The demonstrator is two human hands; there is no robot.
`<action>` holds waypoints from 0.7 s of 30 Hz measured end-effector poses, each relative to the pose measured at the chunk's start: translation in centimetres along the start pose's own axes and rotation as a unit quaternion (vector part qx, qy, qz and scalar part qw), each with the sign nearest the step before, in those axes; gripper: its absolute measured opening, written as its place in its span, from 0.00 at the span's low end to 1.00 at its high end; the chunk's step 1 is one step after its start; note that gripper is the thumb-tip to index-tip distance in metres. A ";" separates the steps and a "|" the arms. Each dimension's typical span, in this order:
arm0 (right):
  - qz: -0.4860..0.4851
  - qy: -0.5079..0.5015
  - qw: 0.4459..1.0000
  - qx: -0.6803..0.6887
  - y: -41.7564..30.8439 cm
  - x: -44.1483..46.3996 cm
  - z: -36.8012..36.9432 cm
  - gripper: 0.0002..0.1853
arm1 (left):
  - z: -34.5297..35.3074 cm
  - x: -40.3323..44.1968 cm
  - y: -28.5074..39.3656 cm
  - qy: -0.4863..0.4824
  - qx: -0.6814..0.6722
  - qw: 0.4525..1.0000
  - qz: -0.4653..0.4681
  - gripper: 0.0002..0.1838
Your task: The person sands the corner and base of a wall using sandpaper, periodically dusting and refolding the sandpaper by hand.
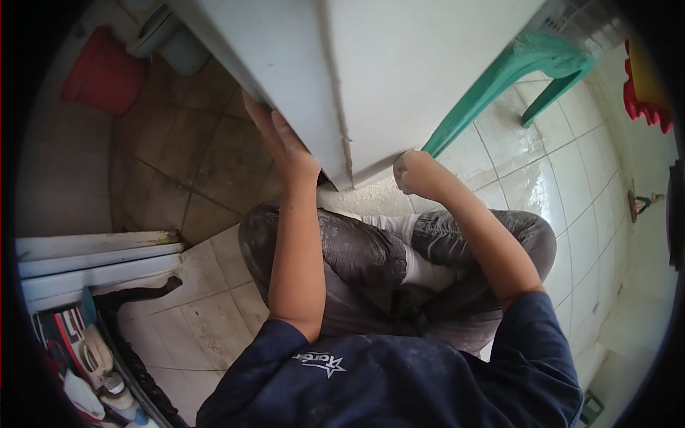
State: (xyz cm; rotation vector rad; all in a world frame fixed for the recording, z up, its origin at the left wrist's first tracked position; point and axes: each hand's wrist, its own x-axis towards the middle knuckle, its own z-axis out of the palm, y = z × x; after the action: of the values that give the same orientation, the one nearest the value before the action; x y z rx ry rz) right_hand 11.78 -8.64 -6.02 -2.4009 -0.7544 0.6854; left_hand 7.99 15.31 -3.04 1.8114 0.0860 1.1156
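A white wall end (335, 93) with a rough seam down its corner stands in front of me. My left hand (285, 146) lies against its left side, fingers stretched upward along the surface, partly hidden by the edge. Low on the right face, my right hand (421, 175) is closed in a fist against or close to the wall. Whatever those fingers hold, if anything, is hidden. Pale dust (371, 196) covers the floor at the wall's foot, in front of my crossed, dusty legs (364, 246).
A green plastic stool (492, 75) stands right of the wall. At the far left are a red bucket (110, 75) and a toilet (178, 43) on brown tiles. White panels (100, 267) and an open bag (128, 349) of tools lie on my left.
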 end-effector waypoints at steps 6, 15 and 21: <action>-0.008 0.065 0.997 -0.036 -0.9 -0.1 0.7 0.10 | -0.5 -1.1 -1.2 -0.033 -0.017 0.998 -0.044 0.32; -0.006 0.032 0.999 -0.010 -2.1 -1.0 -0.8 0.08 | -0.3 -1.1 0.7 0.016 -0.079 0.985 -0.153 0.25; -0.029 0.067 0.997 -0.011 -0.9 -0.2 0.5 0.08 | 0.0 -1.2 -0.1 0.039 -0.067 0.992 -0.096 0.26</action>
State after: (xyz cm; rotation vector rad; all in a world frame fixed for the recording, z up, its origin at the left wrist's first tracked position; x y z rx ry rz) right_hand 11.01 -7.98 -5.81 -2.4074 -0.7762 0.4904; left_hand 7.37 14.74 -3.90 1.6040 0.2227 1.0299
